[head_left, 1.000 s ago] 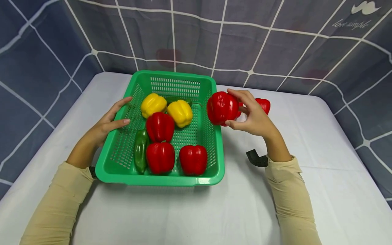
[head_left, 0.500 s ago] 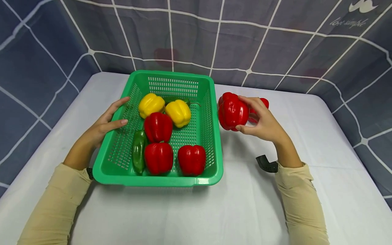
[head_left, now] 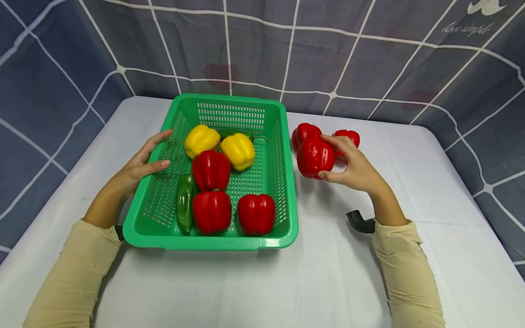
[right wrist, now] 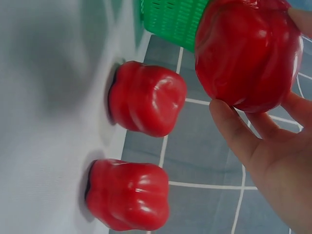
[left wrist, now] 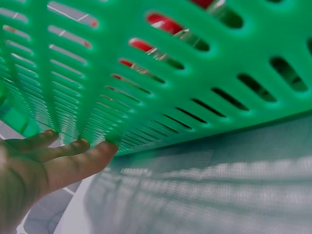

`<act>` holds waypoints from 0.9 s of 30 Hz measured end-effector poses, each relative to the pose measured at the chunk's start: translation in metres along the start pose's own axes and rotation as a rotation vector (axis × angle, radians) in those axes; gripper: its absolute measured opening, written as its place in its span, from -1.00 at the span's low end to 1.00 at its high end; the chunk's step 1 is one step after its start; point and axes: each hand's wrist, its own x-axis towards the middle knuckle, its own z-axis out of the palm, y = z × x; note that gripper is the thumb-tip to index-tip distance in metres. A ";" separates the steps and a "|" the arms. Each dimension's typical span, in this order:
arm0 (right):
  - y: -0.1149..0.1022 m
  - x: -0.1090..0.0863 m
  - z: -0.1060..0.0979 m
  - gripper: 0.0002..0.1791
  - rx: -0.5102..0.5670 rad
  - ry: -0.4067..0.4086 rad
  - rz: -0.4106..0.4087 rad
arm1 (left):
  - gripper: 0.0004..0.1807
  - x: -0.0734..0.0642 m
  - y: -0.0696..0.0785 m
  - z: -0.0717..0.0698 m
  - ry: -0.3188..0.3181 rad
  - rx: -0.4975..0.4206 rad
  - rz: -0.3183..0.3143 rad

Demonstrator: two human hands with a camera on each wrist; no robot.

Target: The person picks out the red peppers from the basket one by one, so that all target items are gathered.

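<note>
While the right hand (head_left: 352,168) grips a red pepper (head_left: 315,157) just above the tabletop (head_left: 336,273) – beside two other red peppers (right wrist: 146,104) – lower it gently so none roll. Left hand (head_left: 139,166), fingers straight, steadies the green basket (head_left: 213,241).

The pepper (head_left: 315,157) in the right hand (head_left: 354,166) looks glossy, smooth plastic. The basket (head_left: 283,191) under the left hand (head_left: 137,168) is slotted green plastic. The tablecloth (head_left: 320,282) below is matt white cloth.

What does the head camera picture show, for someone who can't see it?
The right hand holds a red pepper beside two more on a white table. The left hand touches a green basket of peppers.
</note>
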 end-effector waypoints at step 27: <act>0.023 0.009 0.020 -0.16 0.013 -0.147 0.125 | -0.31 0.001 0.000 0.000 0.004 0.049 -0.015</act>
